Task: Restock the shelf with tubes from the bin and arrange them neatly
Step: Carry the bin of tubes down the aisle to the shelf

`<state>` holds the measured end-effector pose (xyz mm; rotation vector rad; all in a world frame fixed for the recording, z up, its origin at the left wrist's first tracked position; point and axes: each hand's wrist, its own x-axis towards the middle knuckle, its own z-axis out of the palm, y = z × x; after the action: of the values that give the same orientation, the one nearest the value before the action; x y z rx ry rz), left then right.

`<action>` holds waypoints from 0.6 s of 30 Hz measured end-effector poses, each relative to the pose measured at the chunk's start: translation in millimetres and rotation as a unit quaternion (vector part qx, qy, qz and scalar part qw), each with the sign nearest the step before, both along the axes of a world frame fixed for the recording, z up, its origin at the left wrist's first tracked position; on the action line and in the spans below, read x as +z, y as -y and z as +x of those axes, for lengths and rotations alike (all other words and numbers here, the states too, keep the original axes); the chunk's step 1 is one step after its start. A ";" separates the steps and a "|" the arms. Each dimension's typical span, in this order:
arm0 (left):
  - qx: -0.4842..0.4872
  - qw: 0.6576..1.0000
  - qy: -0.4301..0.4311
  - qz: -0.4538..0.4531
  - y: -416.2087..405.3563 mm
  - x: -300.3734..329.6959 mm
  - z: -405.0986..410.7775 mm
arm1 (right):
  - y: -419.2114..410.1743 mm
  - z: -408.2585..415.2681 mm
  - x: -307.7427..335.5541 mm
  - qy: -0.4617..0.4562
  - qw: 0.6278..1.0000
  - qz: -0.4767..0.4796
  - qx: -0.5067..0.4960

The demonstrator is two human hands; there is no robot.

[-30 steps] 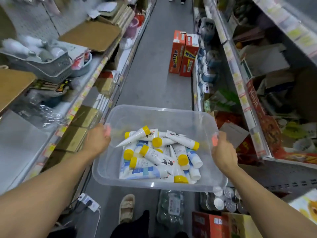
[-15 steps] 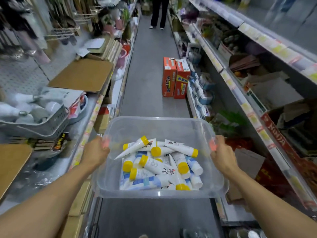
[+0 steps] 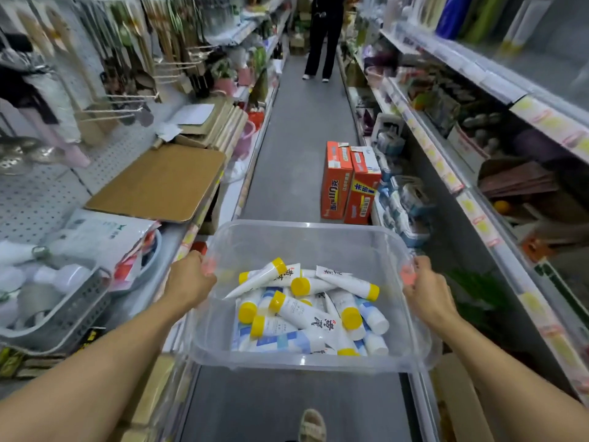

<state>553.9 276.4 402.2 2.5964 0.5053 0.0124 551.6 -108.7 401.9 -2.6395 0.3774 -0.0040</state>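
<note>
I hold a clear plastic bin (image 3: 306, 240) out in front of me over the aisle floor. My left hand (image 3: 191, 282) grips its left rim and my right hand (image 3: 425, 290) grips its right rim. Inside lies a loose heap of several white tubes (image 3: 306, 314) with yellow caps, some with blue-and-white print, pointing in different directions. The shelf (image 3: 204, 218) on my left runs alongside the bin's left edge.
Two orange cartons (image 3: 349, 183) stand on the floor ahead at the right. A person (image 3: 325, 36) stands farther down the narrow aisle. A grey basket (image 3: 63, 314) of bottles and a brown board (image 3: 159, 183) sit on the left shelf. Stocked shelves (image 3: 471, 205) line the right.
The view has tilted up along the aisle, showing hanging goods and the person ahead. The bin stays held in both hands; the tubes inside have barely shifted.
</note>
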 end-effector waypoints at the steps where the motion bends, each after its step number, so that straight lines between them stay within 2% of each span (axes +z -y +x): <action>1: 0.002 1.000 0.002 -0.004 2.0 0.8 18.6 | 1.9 20.1 3.6 -0.001 1.000 0.002 0.004; 9: 0.013 0.999 0.038 -0.020 16.2 9.5 173.4 | 20.5 176.1 26.2 0.020 1.000 0.004 0.001; 18: -0.032 0.997 0.023 -0.066 33.6 9.0 371.0 | 34.5 333.7 26.3 0.015 0.999 -0.002 -0.041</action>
<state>924.8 242.8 411.2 2.4765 0.3922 0.0160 885.3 -143.2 428.2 -2.6219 0.4764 -0.0714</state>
